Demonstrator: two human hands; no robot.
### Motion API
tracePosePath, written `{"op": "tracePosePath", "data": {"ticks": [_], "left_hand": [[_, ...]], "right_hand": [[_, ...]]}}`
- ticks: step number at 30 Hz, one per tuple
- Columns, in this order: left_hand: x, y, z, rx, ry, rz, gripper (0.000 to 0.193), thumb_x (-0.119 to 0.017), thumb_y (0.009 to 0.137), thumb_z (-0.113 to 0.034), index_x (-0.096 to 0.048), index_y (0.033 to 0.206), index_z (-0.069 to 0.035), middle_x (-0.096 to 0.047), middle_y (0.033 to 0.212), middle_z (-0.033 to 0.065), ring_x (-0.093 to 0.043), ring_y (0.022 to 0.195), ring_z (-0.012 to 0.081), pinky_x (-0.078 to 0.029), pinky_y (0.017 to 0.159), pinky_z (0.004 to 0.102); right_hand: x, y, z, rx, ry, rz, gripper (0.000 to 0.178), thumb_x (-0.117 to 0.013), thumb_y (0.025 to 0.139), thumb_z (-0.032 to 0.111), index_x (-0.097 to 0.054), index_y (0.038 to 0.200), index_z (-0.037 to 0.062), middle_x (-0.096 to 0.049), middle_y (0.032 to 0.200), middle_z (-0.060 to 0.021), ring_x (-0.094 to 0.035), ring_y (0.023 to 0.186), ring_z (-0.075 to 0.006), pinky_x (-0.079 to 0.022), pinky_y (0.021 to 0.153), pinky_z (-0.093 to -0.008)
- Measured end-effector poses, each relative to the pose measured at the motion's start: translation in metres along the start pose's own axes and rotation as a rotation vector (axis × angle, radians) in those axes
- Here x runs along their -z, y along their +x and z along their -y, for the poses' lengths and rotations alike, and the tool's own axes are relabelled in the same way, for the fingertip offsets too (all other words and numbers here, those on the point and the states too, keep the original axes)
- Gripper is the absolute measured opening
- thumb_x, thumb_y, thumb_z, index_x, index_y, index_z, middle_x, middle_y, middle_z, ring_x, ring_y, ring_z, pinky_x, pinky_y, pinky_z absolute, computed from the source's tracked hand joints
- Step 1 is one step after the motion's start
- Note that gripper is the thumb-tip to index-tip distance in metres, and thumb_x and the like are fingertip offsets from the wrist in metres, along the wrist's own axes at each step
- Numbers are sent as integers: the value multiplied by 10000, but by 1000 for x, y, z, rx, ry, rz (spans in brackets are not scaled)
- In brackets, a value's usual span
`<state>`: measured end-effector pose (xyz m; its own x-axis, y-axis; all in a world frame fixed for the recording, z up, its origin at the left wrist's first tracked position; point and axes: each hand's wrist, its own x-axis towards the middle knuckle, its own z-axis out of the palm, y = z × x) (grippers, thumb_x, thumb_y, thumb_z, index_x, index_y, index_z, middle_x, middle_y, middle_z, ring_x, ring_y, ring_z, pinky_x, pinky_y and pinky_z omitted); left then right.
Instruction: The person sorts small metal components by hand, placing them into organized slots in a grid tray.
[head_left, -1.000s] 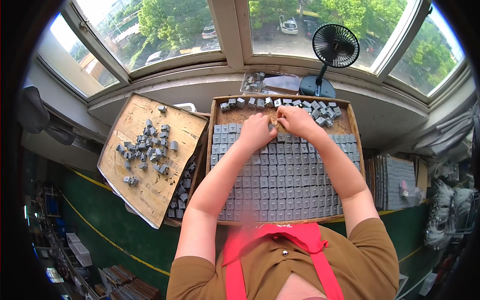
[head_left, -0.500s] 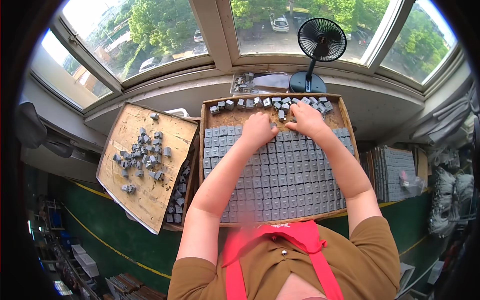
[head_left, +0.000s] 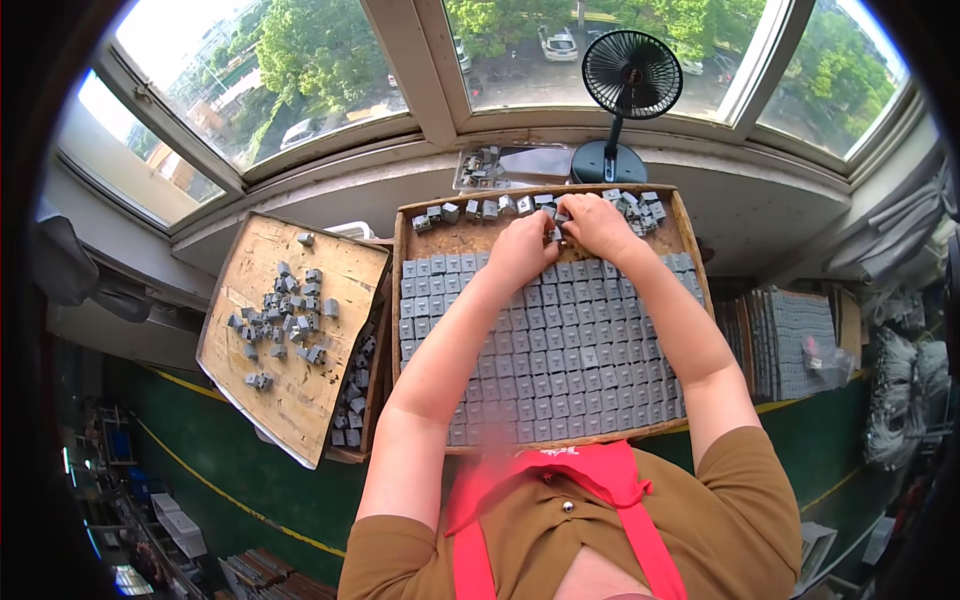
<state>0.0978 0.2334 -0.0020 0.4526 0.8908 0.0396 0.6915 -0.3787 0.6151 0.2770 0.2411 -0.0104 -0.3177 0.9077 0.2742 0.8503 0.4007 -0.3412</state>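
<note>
A wooden-rimmed tray [head_left: 402, 228] lies before me, packed with tight rows of small grey block-shaped parts [head_left: 545, 345]. Loose grey blocks [head_left: 489, 209] line its far edge on a bare strip of wood. My left hand [head_left: 521, 251] is over the far rows with curled fingers, closed at a small grey block [head_left: 556, 236] between the two hands. Just right of it, my right hand [head_left: 598, 228] bends its fingers and thumb around grey blocks in the loose group. The fingertips partly hide what each hand grips.
At left, a tilted wooden board [head_left: 230, 330] bears scattered grey parts, above a box of more parts [head_left: 352, 410]. Beyond the tray stand a clear plastic tray [head_left: 540, 163] and a black fan [head_left: 632, 75]. Stacked trays [head_left: 790, 340] are at right.
My right hand has shifted slightly left and away from me, into the loose blocks. My left hand has risen a little toward them, and the hands now meet around a block.
</note>
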Motion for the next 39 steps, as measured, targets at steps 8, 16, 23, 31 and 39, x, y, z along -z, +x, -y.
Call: {"op": "tracePosePath", "data": {"ticks": [8,16,23,31,39], "left_hand": [[15,-13,2,-303,225,-50,292,-679,758,-261,-666,997,-93,-619,1001,99,-566,993,307,-458,889,405],[-9,2,3,-289,289,193,302,-576,859,-262,-655,1106,-108,-592,1059,147,-532,1032,331,-435,928,418],[-19,0,-26,-163,201,36,352,-581,839,-318,-656,1070,-63,-605,1038,174,-569,1016,341,-453,910,424],[-19,11,-27,-136,219,34,278,-557,806,-198,-663,1021,-57,-618,999,182,-583,982,359,-470,890,418],[-42,25,-38,-318,131,-70,277,-622,780,-172,-630,1048,-101,-592,920,138,-594,919,326,-503,796,422]], "right_hand": [[31,-14,4,-76,267,389,180,-602,802,162,-667,947,76,-677,968,-116,-630,935,-294,-493,835,-388],[37,-25,-4,108,153,-10,81,-588,827,149,-605,848,74,-607,877,-88,-600,882,-291,-497,758,-383],[49,-51,-5,-1,-20,196,182,-701,761,231,-602,823,91,-588,928,-66,-601,903,-269,-506,776,-388],[60,-61,-29,-143,-228,193,43,-645,771,115,-632,805,92,-606,859,-60,-607,880,-261,-506,761,-384],[61,-61,-23,-108,-62,147,59,-634,794,134,-633,825,84,-611,870,-70,-605,896,-262,-496,787,-377]]}}
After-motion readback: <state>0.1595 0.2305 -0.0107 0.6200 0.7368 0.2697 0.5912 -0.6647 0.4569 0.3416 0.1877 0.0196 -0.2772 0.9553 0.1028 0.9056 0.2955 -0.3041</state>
